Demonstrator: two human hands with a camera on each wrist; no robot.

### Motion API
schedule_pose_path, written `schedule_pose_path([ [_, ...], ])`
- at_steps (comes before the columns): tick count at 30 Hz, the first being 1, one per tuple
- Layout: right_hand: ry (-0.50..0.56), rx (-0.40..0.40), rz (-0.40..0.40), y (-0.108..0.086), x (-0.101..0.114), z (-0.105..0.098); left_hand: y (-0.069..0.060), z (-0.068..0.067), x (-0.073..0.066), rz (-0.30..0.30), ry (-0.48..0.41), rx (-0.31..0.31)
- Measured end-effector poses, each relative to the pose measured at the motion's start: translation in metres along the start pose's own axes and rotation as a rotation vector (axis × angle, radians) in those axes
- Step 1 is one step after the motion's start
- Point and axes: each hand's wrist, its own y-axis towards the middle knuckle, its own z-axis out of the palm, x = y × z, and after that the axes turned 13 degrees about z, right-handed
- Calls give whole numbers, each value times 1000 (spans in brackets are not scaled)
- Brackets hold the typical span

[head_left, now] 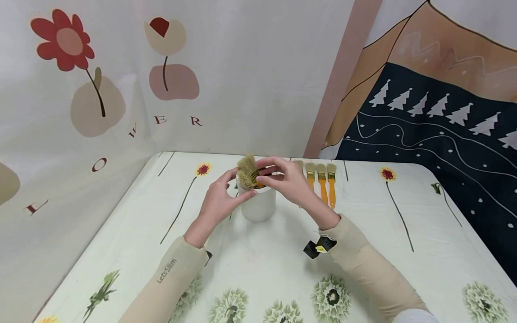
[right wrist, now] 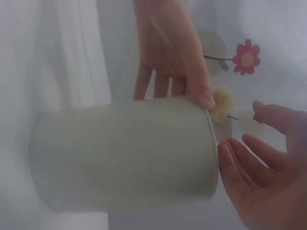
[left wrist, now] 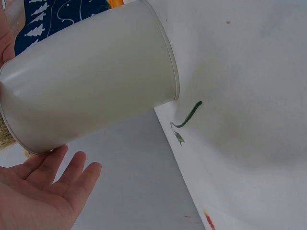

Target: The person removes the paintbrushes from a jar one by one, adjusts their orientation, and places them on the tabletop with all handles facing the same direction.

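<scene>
A white cylindrical container stands upright on the table, with brush bristles showing above its rim. At the left of the rim is my left hand. Its thumb touches the near rim, and its loosely spread fingers lie beside the wall in the left wrist view. Over the right side of the mouth is my right hand. In the right wrist view, that hand has its thumb and fingers apart, fingertips near the rim, nothing visible between them. The brush handles inside are mostly hidden.
Several paintbrushes with orange handles lie side by side right of the container, partly behind my right hand. The table has a flower-printed white cloth. Printed fabric hangs behind it.
</scene>
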Motion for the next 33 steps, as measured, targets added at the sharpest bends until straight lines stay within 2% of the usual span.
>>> schedule_pose_path([
  [12,-88,25,42,5,2,17,0,0,-1,7,8,6],
  [23,-259,-53,59,7,3,25,-1,-1,0,10,1,-4],
  [33,-278,-123,26,9,-2,27,-1,0,0,15,-8,-8],
])
